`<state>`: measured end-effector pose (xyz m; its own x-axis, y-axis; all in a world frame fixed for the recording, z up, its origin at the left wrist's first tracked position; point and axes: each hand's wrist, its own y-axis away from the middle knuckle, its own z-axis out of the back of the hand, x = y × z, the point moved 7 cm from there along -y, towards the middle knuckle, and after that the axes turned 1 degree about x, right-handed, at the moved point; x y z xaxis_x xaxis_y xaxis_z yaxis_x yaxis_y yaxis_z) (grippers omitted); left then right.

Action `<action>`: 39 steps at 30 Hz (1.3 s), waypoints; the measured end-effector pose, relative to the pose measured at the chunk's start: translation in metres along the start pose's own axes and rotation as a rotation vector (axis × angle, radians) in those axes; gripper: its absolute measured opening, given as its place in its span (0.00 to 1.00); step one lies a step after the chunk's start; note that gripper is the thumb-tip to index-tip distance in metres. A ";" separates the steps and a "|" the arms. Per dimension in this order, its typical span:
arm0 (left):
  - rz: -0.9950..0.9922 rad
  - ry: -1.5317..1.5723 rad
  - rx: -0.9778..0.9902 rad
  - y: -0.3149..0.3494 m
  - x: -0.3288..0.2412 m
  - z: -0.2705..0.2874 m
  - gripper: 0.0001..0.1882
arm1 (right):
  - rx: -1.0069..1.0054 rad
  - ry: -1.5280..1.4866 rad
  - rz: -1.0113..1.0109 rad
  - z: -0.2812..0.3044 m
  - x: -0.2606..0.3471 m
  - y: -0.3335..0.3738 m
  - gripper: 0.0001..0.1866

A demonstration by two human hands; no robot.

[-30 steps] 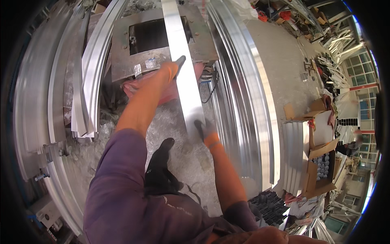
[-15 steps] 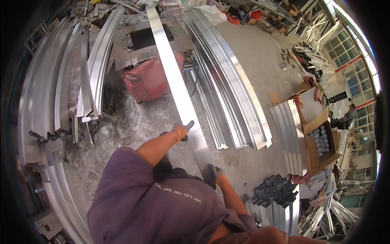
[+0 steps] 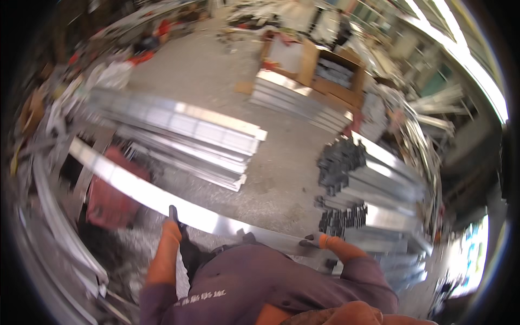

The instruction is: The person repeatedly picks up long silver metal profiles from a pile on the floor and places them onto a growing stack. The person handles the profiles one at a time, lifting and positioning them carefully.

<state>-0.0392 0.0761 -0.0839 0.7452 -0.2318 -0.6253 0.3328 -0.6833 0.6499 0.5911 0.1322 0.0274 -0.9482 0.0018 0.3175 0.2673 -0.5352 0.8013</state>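
Note:
A long, flat silver metal profile (image 3: 162,196) runs from the far left across the front of my body. My left hand (image 3: 173,218), in a dark glove with an orange cuff, is closed around its near edge, about midway along, the thumb lying on top. My right hand (image 3: 316,240), gloved the same way, grips the profile by its right end; part of its fingers is hidden under the metal. The profile's far end reaches over a red bundle (image 3: 108,200) on the floor.
A stack of silver profiles (image 3: 206,127) lies just beyond the one I hold. To the right are piled profiles with dark ends (image 3: 341,162). Open cardboard boxes (image 3: 338,76) stand farther back, behind more profiles (image 3: 292,95). Other long profiles (image 3: 65,233) line the left side.
My body and view have turned to the right. The profile, earlier pointing away from me, now lies across my front, still in both hands. The picture is blurred by motion.

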 end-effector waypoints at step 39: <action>-0.443 -0.398 -0.987 -0.156 -0.492 0.332 0.49 | -0.238 0.303 0.689 -0.055 0.669 -0.160 0.22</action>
<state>-0.6498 0.0668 -0.0212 0.2729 -0.4288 -0.8612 0.9580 0.0389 0.2842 -0.0956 0.1727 0.0833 -0.5964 -0.6080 0.5240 0.8005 -0.4981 0.3333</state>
